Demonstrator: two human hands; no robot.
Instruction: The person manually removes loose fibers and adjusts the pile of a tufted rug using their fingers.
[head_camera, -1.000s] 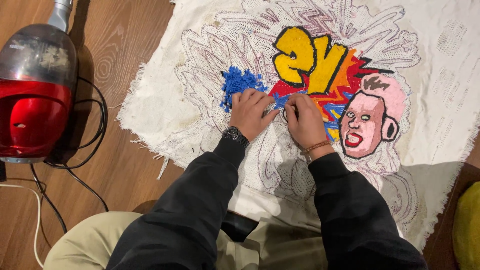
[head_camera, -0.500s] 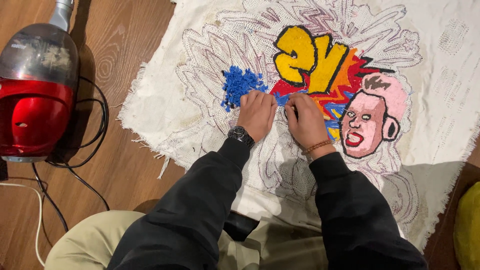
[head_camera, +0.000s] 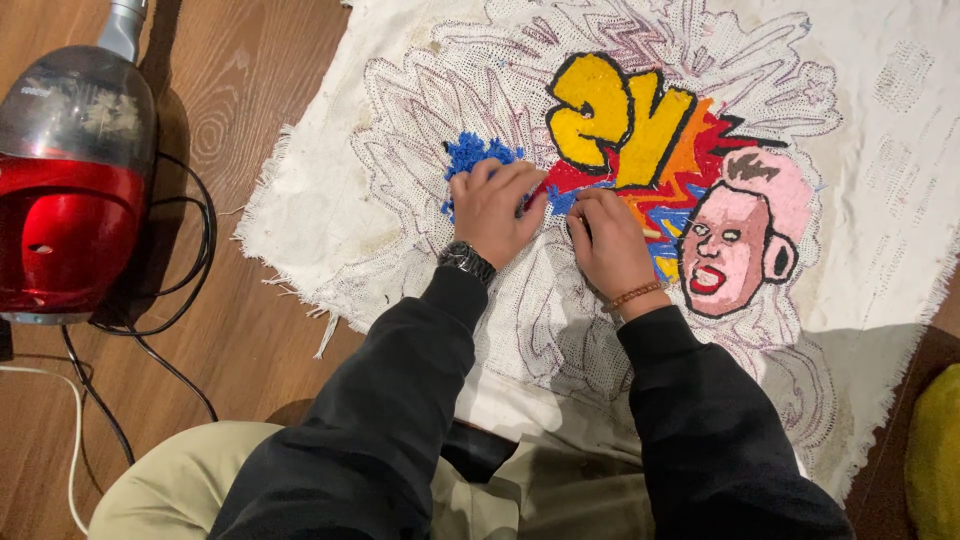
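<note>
My left hand (head_camera: 492, 208) lies flat on the blue yarn pile (head_camera: 472, 155), while my right hand (head_camera: 606, 238), just beside it, pinches the rug cloth (head_camera: 330, 200).

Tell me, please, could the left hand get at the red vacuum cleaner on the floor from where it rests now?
Probably yes. The left hand rests on the blue yarn tuft, and only bare cloth and wooden floor lie between it and the vacuum cleaner; it would likely mean leaning over.
</note>
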